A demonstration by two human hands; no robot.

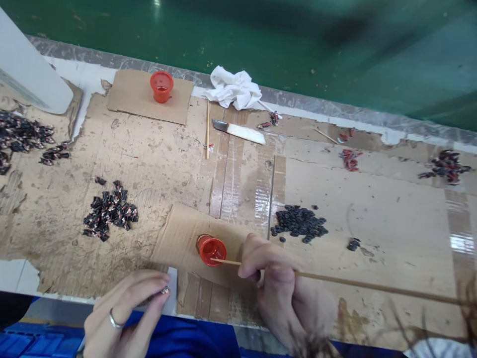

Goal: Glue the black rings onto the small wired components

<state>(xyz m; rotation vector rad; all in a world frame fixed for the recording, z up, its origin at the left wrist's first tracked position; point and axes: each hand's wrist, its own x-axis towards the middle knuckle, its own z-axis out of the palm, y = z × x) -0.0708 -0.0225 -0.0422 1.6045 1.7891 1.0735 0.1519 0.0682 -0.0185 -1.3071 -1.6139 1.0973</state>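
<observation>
Blue cloth (192, 338) shows below the near edge of the tabletop (171, 159), which is covered in worn brown cardboard. Nearer than a red cup (211, 249) and to its left, the left hand (124, 308), wearing a silver ring, pinches a small part (165, 290) between thumb and fingertip; its silvery end shows, the rest is hidden. Just right of the red cup, the right hand (278, 278), well apart from the left, is closed around a long, thin wooden stick (357, 284) whose tip sits inside the cup. The red cup stands on a loose cardboard piece (179, 233). A little beyond it, to the right, is a pile of small black rings (300, 222); to the left, a pile of black parts with copper-coloured ends (110, 211). Farther beyond the cup, well to the right, lie a dark red cluster (447, 166) and a few red pieces (350, 160). Beyond the cup and slightly right is a knife with a white handle (244, 133), with a second stick (207, 129) on the side toward the left. Farthest beyond the cup are a second red cup (161, 87), to the left, a crumpled white cloth (234, 88), slightly right, and a green surface (242, 35).
</observation>
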